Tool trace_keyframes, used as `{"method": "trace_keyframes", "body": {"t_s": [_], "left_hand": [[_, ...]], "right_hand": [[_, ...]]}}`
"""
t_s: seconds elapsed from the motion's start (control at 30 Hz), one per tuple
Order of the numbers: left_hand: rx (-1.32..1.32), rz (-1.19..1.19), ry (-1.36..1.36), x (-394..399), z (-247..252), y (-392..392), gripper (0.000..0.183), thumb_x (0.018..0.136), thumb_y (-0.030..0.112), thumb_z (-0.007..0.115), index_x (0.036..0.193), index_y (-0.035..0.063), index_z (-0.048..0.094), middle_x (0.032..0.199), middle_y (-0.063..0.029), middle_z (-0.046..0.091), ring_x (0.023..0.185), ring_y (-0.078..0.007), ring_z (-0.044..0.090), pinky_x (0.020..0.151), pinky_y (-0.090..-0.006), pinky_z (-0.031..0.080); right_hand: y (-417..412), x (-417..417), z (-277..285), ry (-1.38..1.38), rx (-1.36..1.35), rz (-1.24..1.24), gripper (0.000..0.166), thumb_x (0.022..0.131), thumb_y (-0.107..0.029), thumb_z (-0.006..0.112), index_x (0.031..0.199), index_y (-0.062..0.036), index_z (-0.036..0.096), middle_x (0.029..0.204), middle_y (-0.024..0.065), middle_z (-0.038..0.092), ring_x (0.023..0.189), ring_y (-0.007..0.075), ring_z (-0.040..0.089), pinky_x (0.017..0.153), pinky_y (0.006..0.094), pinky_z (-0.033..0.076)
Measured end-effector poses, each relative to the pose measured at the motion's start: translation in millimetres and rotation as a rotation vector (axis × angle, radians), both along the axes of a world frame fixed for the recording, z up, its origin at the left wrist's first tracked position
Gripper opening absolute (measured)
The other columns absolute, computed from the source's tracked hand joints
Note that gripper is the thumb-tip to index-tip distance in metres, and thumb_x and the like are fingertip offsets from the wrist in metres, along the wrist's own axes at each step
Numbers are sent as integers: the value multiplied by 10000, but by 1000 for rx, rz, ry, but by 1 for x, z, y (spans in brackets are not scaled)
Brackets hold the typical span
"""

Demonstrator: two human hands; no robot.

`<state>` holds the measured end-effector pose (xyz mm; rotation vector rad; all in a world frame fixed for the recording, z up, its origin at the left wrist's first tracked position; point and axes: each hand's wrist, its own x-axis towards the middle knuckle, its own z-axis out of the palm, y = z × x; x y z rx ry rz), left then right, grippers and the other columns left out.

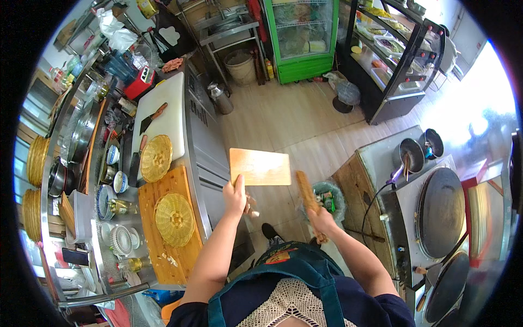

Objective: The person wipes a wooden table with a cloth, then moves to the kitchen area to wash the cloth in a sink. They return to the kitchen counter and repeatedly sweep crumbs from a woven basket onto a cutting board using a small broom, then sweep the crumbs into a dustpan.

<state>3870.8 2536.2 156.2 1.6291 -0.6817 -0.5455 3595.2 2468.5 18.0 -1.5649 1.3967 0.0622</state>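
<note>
My left hand (pixel 235 198) holds a light wooden board (pixel 260 166) by its lower left corner, over the floor in front of me. Something brown and partly hidden hangs beside that hand's fingers; I cannot tell what it is. In my right hand (pixel 322 220) is a long, narrow brown wooden piece (pixel 305 190), gripped near its lower end and tilted up to the left. The two wooden pieces are apart. Beneath and beside the right hand stands a bin with a clear plastic liner (pixel 339 200), holding some wrappers.
At left, a counter bears a bamboo board (pixel 149 212), woven baskets (pixel 175 220), a white cutting board (pixel 165 96) and a cleaver (pixel 152 118). At right stand round griddles (pixel 442 212) and pans (pixel 410 155). A green refrigerator (pixel 304 65) and a display case (pixel 396 108) stand ahead.
</note>
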Motion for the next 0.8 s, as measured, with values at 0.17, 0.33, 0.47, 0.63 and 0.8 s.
{"method": "trace_keyframes", "body": {"t_s": [0.17,0.33,0.47,0.63,0.8], "left_hand": [[102,-49,-239,-10,11,6,379,936,288,523,760,-47,557,526,-82,505,385,-187,531,368,-311,395],[-22,-115,-582,-14,15,17,295,922,212,522,769,-32,582,613,-174,570,501,-304,574,446,-362,448],[210,-286,-949,-24,17,4,264,895,222,552,734,16,585,628,-139,594,550,-308,591,480,-407,453],[107,-640,-1218,-56,17,2,202,827,232,625,722,62,595,696,-102,564,614,-275,588,546,-375,483],[-98,-780,-676,-53,41,-4,290,890,289,596,731,48,572,677,-49,505,595,-175,513,542,-290,436]], "right_hand": [[32,45,119,-207,-191,236,453,892,-386,537,1102,1,428,936,298,603,903,455,583,769,476,461],[-6,11,31,16,-79,2,481,894,-451,513,1065,-5,459,995,246,619,884,371,632,737,447,522],[-3,48,104,-776,294,-467,379,881,-407,601,1055,-115,433,718,56,539,488,154,543,390,299,437],[-15,77,144,-938,326,-483,355,817,-239,667,1028,-18,486,848,79,590,573,151,566,508,282,483],[-24,44,118,-1164,463,-664,321,771,-90,545,1075,8,518,941,130,613,808,235,633,677,353,549]]}}
